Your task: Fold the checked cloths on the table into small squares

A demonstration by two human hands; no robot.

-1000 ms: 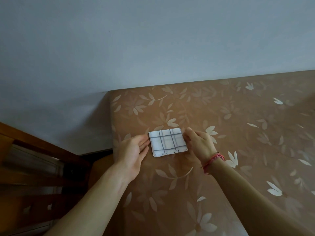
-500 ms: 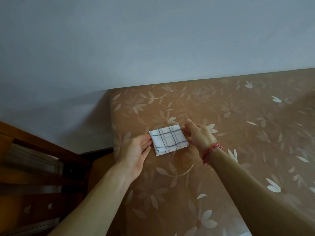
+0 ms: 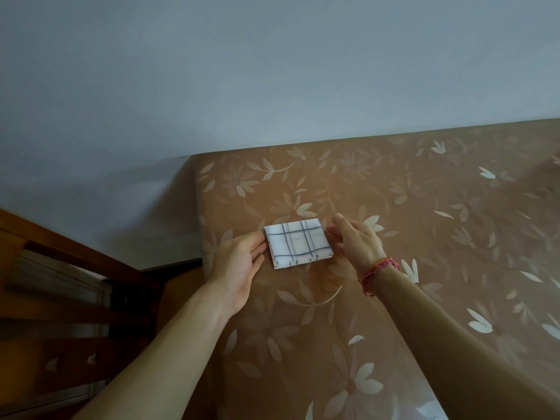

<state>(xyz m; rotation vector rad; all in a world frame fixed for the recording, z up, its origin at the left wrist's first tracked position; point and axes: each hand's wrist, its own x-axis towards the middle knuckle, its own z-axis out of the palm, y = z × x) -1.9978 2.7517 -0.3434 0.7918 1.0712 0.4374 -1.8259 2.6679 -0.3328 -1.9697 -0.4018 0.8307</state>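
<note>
A white checked cloth (image 3: 298, 243) with grey lines lies folded into a small rectangle on the brown flowered table (image 3: 394, 207), near its far left corner. My left hand (image 3: 238, 263) lies beside the cloth's left edge, its straight fingertips touching that edge. My right hand (image 3: 356, 241) hovers just off the cloth's right edge with relaxed fingers, holding nothing; a red band circles its wrist.
A pale wall (image 3: 242, 71) rises right behind the table's far edge. The table's left edge drops off near x 660. A wooden chair or rail (image 3: 69, 292) stands to the left, below the table level.
My right hand, which was pinching the cloth's right edge, has let go and drawn slightly away. The cloth has settled flat. My left hand stayed at the left edge.
</note>
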